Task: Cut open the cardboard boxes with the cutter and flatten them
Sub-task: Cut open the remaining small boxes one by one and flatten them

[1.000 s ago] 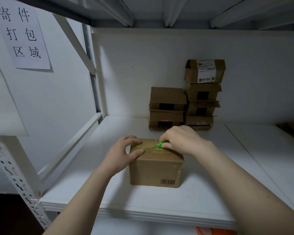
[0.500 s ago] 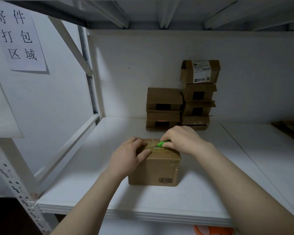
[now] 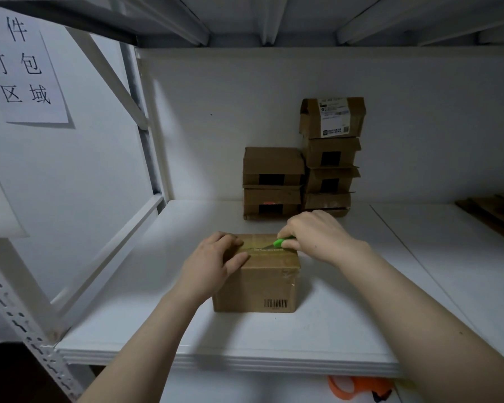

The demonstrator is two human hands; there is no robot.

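The small taped cardboard box (image 3: 256, 282) sits shut near the front of the white shelf (image 3: 274, 338), its inside hidden, while the left hand (image 3: 213, 263) grips its top left corner, the right hand (image 3: 317, 237) holds the green cutter (image 3: 282, 242) with the blade on the top tape, and the stacked boxes (image 3: 274, 181) stand by the back wall.

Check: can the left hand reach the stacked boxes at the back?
Likely yes: only bare shelf separates the left hand from the stacked boxes, though it now holds the barcoded box.
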